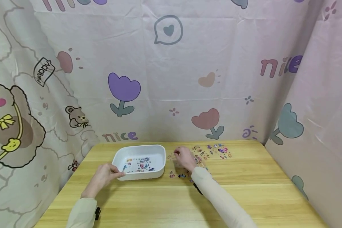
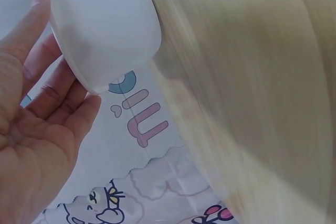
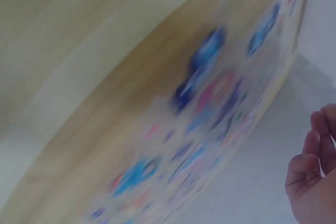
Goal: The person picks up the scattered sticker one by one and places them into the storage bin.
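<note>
In the head view a white plastic basin point(image 1: 161, 172) sits on the table, with small colourful flat pieces point(image 1: 143, 165) scattered across its bottom. My left hand point(image 1: 105, 174) grips the basin's near left corner, thumb over the rim; the left wrist view shows the fingers point(image 2: 60, 95) against the outer wall. My right hand point(image 1: 185, 157) hovers just right of the basin, above a spread of similar small pieces point(image 1: 199, 151). Its fingers are bent with tips close together, and a dark speck shows there; I cannot tell whether it is a held piece. The right wrist view is blurred.
More bright pieces point(image 1: 223, 150) lie toward the back right of the wooden table point(image 1: 245, 177). A few sit nearer, including a dark blue one point(image 1: 182, 175) by the right forearm. A printed curtain point(image 1: 171, 79) hangs behind the table and along both sides.
</note>
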Demonstrator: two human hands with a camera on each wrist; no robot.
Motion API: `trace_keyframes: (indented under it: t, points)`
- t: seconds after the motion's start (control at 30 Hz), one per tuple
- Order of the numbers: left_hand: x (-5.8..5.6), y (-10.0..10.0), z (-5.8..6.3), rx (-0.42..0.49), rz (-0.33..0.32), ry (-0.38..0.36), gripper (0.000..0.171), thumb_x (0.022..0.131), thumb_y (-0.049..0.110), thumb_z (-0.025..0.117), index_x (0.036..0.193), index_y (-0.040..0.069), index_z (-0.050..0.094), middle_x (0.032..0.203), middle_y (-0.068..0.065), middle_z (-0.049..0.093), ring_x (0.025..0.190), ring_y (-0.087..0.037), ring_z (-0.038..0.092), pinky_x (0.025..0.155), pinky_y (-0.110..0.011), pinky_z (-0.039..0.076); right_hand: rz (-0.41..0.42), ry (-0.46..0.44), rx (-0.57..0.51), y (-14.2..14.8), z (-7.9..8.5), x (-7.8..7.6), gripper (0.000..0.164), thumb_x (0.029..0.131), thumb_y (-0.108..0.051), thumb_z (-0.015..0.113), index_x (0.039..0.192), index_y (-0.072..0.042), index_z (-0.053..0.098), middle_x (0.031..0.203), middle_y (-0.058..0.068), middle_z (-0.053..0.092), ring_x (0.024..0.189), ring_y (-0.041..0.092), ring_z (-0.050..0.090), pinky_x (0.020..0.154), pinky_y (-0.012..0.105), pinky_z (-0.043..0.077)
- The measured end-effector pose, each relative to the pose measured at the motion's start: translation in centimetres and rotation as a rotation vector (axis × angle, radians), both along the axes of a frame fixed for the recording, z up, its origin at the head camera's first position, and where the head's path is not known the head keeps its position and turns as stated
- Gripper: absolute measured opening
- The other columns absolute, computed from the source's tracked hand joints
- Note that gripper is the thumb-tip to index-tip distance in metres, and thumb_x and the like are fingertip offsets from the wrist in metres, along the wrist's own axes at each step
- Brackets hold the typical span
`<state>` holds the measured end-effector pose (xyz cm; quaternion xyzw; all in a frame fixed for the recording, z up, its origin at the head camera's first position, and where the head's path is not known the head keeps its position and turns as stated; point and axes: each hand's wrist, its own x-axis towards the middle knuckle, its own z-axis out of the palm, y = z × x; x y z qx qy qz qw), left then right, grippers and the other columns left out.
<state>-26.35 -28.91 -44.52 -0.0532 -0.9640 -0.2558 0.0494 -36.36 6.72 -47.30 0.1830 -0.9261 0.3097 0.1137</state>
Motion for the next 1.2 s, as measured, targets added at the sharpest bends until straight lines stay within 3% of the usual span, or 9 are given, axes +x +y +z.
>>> trace_keyframes:
  t: [0.23, 0.53, 0.7, 0.83, 1.0, 1.2]
  points:
    - [0.0, 0.0, -0.2, -0.002, 0.011, -0.011, 0.02, 0.08, 0.033, 0.08, 0.075, 0.015, 0.075, 0.085, -0.003, 0.066, 0.075, -0.015, 0.052, 0.065, -0.029, 0.044, -0.031, -0.055, 0.041, 3.6, -0.4, -0.1, 0.018, 0.095, -0.009, 0.06, 0.106, -0.005, 0.074, 0.097, 0.01, 0.074, 0.063, 0.007, 0.059, 0.056, 0.024, 0.049]
    - [0.3, -0.2, -0.2, 0.008, 0.003, -0.005, 0.02, 0.08, 0.034, 0.08, 0.076, 0.015, 0.075, 0.084, -0.003, 0.066, 0.075, -0.015, 0.053, 0.066, -0.029, 0.045, -0.159, -0.094, 0.16, 8.4, -0.4, 0.1, 0.013, 0.093, -0.013, 0.063, 0.096, -0.01, 0.075, 0.087, 0.003, 0.071, 0.064, 0.012, 0.056, 0.059, 0.03, 0.047]
    - [0.4, -0.4, -0.4, 0.029, 0.001, -0.012, 0.018, 0.08, 0.034, 0.08, 0.077, 0.016, 0.075, 0.082, -0.001, 0.066, 0.074, -0.015, 0.051, 0.066, -0.028, 0.044, -0.218, -0.154, 0.114, 11.7, 0.2, -0.2, 0.017, 0.093, -0.012, 0.059, 0.099, -0.006, 0.074, 0.088, 0.007, 0.071, 0.062, 0.014, 0.055, 0.055, 0.027, 0.045]
    - [0.3, -0.4, -0.4, 0.051, -0.013, -0.013, 0.017, 0.08, 0.033, 0.079, 0.078, 0.017, 0.075, 0.079, 0.002, 0.067, 0.071, -0.014, 0.049, 0.062, -0.024, 0.042, -0.348, -0.176, 0.052, 14.9, 0.8, -0.5, 0.02, 0.093, -0.013, 0.057, 0.1, -0.004, 0.073, 0.092, 0.012, 0.072, 0.064, 0.017, 0.056, 0.057, 0.031, 0.044]
    - [0.2, -0.3, -0.4, 0.057, -0.021, 0.0, 0.015, 0.081, 0.032, 0.079, 0.077, 0.018, 0.075, 0.077, 0.004, 0.067, 0.069, -0.013, 0.048, 0.06, -0.023, 0.04, -0.498, -0.204, 0.061, 18.1, 0.8, -0.6, 0.022, 0.091, -0.013, 0.057, 0.104, -0.003, 0.071, 0.1, 0.017, 0.072, 0.075, 0.025, 0.062, 0.068, 0.042, 0.048]
    - [0.2, -0.1, -0.4, 0.047, -0.018, 0.001, 0.017, 0.08, 0.034, 0.079, 0.077, 0.018, 0.075, 0.077, 0.004, 0.068, 0.07, -0.013, 0.049, 0.061, -0.023, 0.041, -0.47, -0.215, 0.149, 19.8, 0.4, -0.7, 0.033, 0.092, -0.013, 0.056, 0.121, 0.0, 0.064, 0.119, 0.026, 0.065, 0.101, 0.043, 0.062, 0.075, 0.052, 0.052]
